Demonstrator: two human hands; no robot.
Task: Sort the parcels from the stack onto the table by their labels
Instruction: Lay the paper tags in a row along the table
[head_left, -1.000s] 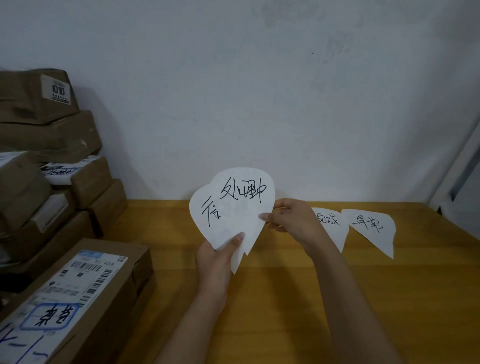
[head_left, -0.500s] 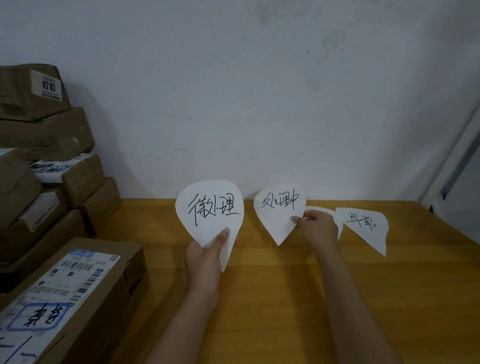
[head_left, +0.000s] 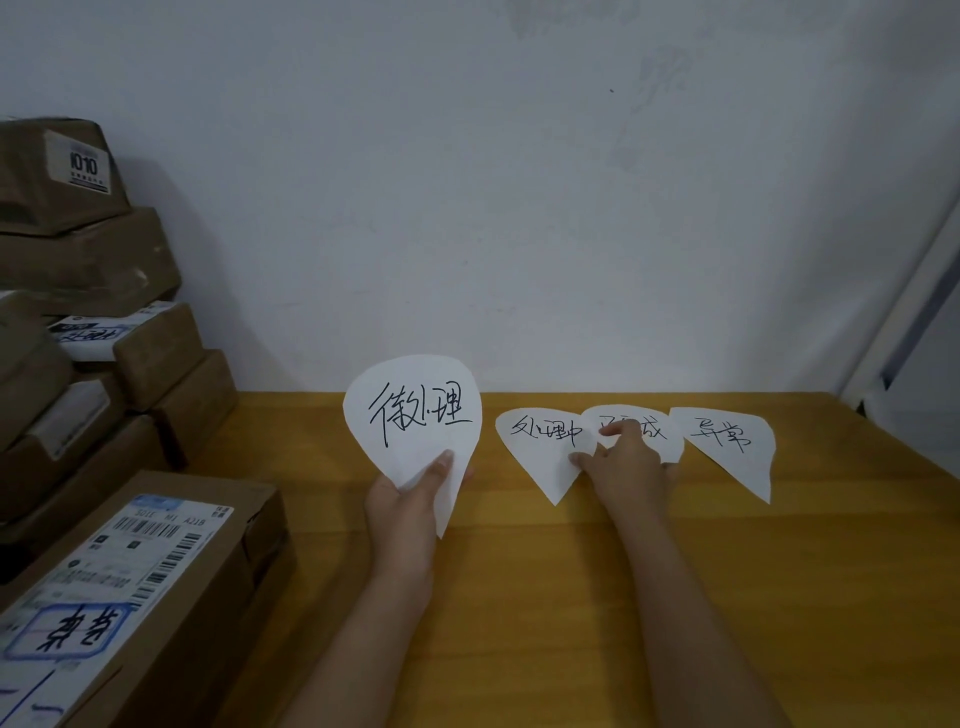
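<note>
My left hand (head_left: 410, 514) holds up a white paper sign (head_left: 413, 415) with black handwriting, thumb on its lower edge. My right hand (head_left: 623, 467) presses a second paper sign (head_left: 540, 457) flat on the wooden table (head_left: 519, 597), fingers on its right edge. Right of it lie two more signs, one (head_left: 654, 431) partly under my right hand and one (head_left: 727, 447) at the far right. A stack of brown cardboard parcels (head_left: 93, 312) rises at the left. A large parcel (head_left: 156, 582) with a printed shipping label lies nearest me at the lower left.
A white wall (head_left: 519, 182) backs the table. A pale frame or door edge (head_left: 914, 322) runs up at the right, beyond the table's right end. Bare wood shows in front of the signs.
My right hand took one sign from the fan in my left hand, carried it right and laid it on the table beside the other two. My left hand keeps one sign.
</note>
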